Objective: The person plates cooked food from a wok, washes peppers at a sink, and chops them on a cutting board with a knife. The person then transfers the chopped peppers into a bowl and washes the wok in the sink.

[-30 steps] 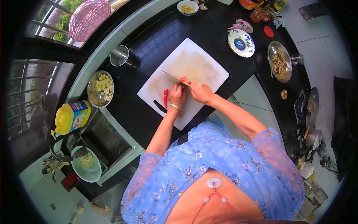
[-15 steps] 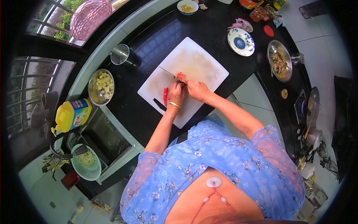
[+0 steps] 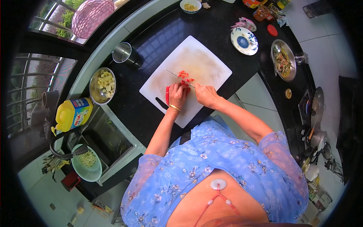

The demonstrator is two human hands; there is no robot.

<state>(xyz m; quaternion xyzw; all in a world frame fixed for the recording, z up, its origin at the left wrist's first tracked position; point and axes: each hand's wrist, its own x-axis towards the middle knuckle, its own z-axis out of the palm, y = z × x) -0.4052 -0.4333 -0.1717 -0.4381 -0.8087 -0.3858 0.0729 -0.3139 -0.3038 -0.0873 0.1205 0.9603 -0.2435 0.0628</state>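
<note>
A white cutting board (image 3: 210,68) lies on the dark counter. My right hand (image 3: 206,96) is closed around the handle of a knife (image 3: 172,72), whose thin blade points away to the upper left. Beyond the blade is a small pile of chopped red chili (image 3: 183,74). My left hand (image 3: 177,95), with a gold bangle at the wrist, presses down on red chili (image 3: 184,83) just on the near side of the blade; its fingers partly hide the pieces. A whole red chili (image 3: 167,94) lies along the outer side of that hand, beside the board's dark handle slot (image 3: 161,102).
At left stand a metal cup (image 3: 122,53), a bowl of pale chunks (image 3: 105,85), a yellow jug (image 3: 72,115) and a sink (image 3: 109,142) with a green basin (image 3: 81,170). To the right are a patterned plate (image 3: 249,47) and a metal dish of food (image 3: 284,72).
My left hand has slid a little left and toward me, now flatter and covering part of the whole chili. My right hand has moved slightly right with the knife, apart from the left.
</note>
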